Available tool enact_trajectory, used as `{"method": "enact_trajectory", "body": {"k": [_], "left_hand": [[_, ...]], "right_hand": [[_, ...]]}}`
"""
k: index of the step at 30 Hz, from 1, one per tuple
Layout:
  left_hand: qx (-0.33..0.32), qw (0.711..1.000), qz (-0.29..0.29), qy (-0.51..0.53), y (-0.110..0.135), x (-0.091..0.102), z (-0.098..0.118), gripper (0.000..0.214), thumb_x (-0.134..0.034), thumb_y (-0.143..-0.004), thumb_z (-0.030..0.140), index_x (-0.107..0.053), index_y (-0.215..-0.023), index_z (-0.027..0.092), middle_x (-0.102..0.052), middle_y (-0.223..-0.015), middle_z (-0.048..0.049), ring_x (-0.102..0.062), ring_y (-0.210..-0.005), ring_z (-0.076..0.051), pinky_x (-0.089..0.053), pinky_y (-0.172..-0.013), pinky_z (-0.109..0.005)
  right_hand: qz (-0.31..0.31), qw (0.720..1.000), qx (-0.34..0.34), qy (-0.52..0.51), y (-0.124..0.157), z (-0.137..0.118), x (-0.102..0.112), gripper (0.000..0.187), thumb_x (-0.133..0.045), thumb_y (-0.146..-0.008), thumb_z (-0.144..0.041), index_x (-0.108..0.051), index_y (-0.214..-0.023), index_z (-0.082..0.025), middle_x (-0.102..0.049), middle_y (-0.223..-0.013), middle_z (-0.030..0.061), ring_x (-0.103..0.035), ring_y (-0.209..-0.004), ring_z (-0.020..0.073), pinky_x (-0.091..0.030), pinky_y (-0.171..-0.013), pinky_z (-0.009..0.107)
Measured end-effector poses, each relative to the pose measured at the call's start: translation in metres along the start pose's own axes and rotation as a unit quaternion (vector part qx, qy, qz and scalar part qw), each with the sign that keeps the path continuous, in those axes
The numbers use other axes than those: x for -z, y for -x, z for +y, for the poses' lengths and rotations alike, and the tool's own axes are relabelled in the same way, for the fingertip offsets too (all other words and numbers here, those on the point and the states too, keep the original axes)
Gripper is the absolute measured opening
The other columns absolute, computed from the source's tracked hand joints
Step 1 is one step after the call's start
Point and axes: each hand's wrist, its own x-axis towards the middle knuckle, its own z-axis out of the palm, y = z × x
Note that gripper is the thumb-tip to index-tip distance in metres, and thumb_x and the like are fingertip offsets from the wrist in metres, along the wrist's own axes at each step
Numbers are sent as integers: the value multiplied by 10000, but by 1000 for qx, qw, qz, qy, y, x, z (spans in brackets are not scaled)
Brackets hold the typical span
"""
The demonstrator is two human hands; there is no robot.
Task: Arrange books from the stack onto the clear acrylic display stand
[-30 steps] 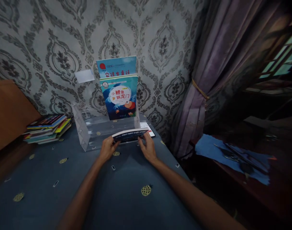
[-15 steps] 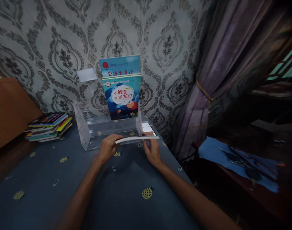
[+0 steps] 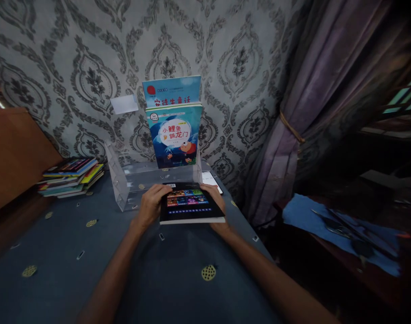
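Note:
A black-covered book [image 3: 188,211] with small colourful pictures is held between my two hands, its white page edge towards me. My left hand [image 3: 152,203] grips its left side, thumb and fingers closed on the edge. On the right side, my right hand [image 3: 216,202] holds it, with part of the hand hidden beneath the book. Just behind stands a clear acrylic book rack [image 3: 119,180]. Upright at its right end is a blue picture book [image 3: 173,139] with red lettering and a fish, and a taller light-blue book [image 3: 171,87] rises behind it.
A stack of books [image 3: 70,177] lies at the left, near a brown panel [image 3: 20,157]. A phone with a lit screen [image 3: 210,179] lies right of the rack. Beyond the table's right edge, a blue cloth [image 3: 303,213] holds dark tools. A purple curtain [image 3: 276,148] hangs behind.
The book has tilted from nearly edge-on, so its black, picture-covered face now shows and its near edge sits lower. Both hands still hold it. The view has shifted slightly.

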Motion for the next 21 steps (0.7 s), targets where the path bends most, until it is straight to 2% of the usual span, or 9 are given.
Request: {"method": "enact_trajectory", "body": {"k": [3, 6, 13, 17, 21], "left_hand": [[18, 999, -34, 2, 2, 0, -2, 222, -559, -916, 203, -693, -1094, 211, -734, -1020, -90, -674, -953, -234, -542, -831, -362], [28, 998, -56, 17, 4, -2, -4, 249, -560, -897, 186, -694, -1105, 208, -735, -1030, -90, -676, -956, -240, -537, -832, -363], [79, 996, -5, 30, -2, -13, -13, 203, -530, -930, 210, -704, -1033, 203, -739, -967, -75, -678, -919, -225, -530, -807, -348], [80, 996, 36, 18, -11, -17, -18, 193, -519, -968, 246, -704, -1008, 210, -743, -953, -72, -688, -901, -222, -547, -823, -363], [82, 995, 51, -12, -19, -17, -23, 191, -541, -974, 296, -714, -998, 219, -752, -949, -67, -699, -905, -224, -564, -826, -361]], "right_hand": [[3, 1000, -7, -13, 1, 4, -3, 424, -467, -961, -550, -622, -1237, -268, -664, -1178, 104, -623, -1131, 305, -501, -1007, 498], [12, 1000, -18, -17, 0, 7, -6, 369, -510, -960, -486, -620, -1233, -264, -666, -1160, 96, -626, -1108, 295, -512, -984, 486], [7, 1000, -11, 3, -16, 17, -12, 307, -505, -963, -390, -639, -1195, -240, -688, -1109, 100, -646, -1053, 286, -532, -943, 483], [19, 999, -31, 27, -33, 22, -16, 251, -502, -981, -368, -644, -1153, -252, -693, -1083, 97, -660, -1038, 272, -549, -918, 473], [13, 998, -50, 37, -46, 22, -17, 242, -489, -994, -414, -640, -1078, -245, -677, -1027, 82, -651, -984, 247, -557, -887, 433]]}}
